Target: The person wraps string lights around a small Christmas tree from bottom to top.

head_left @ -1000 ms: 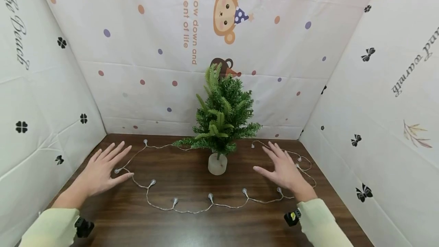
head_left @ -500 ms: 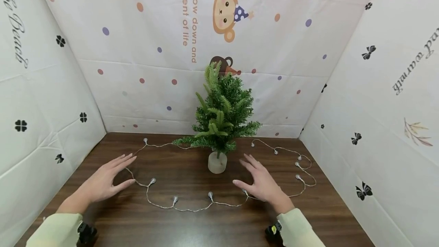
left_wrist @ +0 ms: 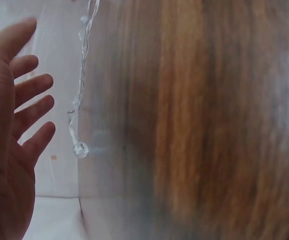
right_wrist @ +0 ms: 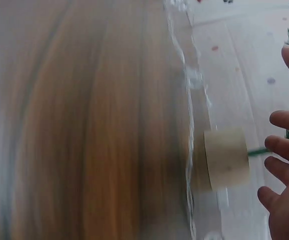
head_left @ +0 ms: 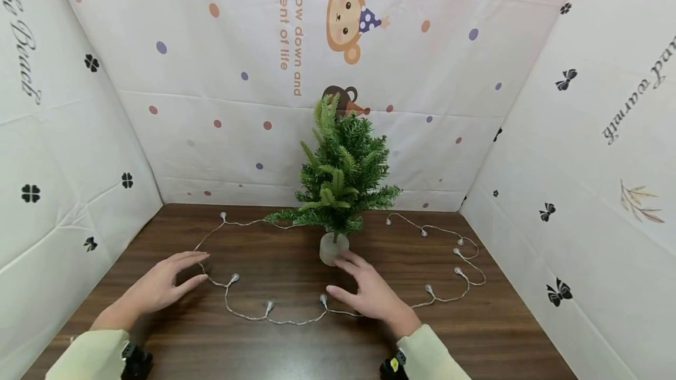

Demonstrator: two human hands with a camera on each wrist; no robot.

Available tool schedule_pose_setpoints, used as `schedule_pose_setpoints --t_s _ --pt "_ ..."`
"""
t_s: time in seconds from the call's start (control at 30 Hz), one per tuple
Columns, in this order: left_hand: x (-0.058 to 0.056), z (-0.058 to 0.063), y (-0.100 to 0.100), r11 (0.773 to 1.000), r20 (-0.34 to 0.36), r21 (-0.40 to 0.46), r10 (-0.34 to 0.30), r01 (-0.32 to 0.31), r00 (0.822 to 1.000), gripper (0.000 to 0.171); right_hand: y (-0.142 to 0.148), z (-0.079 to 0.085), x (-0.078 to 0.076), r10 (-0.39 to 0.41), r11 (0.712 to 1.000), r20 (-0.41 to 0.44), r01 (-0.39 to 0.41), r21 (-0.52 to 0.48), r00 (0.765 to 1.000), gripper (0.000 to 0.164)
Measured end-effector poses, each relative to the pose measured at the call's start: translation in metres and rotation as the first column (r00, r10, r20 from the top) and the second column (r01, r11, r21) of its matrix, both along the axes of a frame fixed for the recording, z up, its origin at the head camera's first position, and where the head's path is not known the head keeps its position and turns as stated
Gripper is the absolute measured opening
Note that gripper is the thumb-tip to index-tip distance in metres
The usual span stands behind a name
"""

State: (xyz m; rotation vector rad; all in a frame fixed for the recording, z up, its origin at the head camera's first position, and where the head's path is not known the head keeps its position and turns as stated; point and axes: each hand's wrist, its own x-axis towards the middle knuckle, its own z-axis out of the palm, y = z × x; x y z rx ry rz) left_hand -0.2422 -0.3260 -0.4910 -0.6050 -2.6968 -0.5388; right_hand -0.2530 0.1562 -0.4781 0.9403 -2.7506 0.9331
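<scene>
A small artificial Christmas tree (head_left: 345, 175) stands upright on a pale round wooden base (head_left: 328, 249) at the back middle of the table. A string of clear bulb lights (head_left: 298, 323) loops across the table around the tree. My right hand (head_left: 372, 292) is over the front of the loop, fingers spread, fingertips overlapping the base's right side in the head view. In the right wrist view the base (right_wrist: 228, 159) shows apart from the fingers. My left hand (head_left: 158, 283), empty and with thumb and fingers apart, hovers by the loop's left side; a bulb (left_wrist: 80, 149) shows beyond it in the left wrist view.
The dark wooden table (head_left: 253, 356) is bordered by white printed cloth at the back (head_left: 211, 92), left and right. Black wrist cameras are strapped at both sleeves. The light string (head_left: 465, 298) bends into several curves on the right.
My right hand has moved left from the right side of the light string to in front of the tree base. My left hand has lowered slightly toward me. Tree and lights stay put.
</scene>
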Motion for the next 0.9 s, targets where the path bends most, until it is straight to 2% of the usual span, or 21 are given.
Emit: schedule_pose_setpoints --t_s 0.23,0.47,0.57,0.7,0.9 --pt "-0.005 -0.009 0.001 1.000 0.034 0.023 -0.004 0.003 0.999 0.046 -0.029 0.000 0.008 0.048 0.999 0.017 -0.048 0.001 0.999 0.063" --pt "-0.008 -0.011 0.001 0.999 -0.016 0.031 -0.040 0.040 0.999 0.035 -0.056 -0.003 0.013 0.129 0.991 0.063 -0.127 -0.034 0.990 0.061" --pt "-0.008 -0.011 0.002 0.998 -0.009 0.025 -0.050 0.050 0.999 0.032 -0.069 -0.007 0.014 0.180 0.983 0.055 -0.177 -0.053 0.982 0.057" --pt "-0.009 -0.009 0.004 0.998 0.023 -0.002 -0.069 0.069 0.997 0.032 -0.087 -0.012 0.018 0.232 0.970 0.032 -0.228 -0.085 0.972 0.049" --pt "-0.012 -0.006 0.007 0.992 0.046 -0.072 -0.096 0.099 0.994 0.029 -0.113 -0.015 0.025 0.247 0.963 0.018 -0.244 -0.115 0.969 0.045"
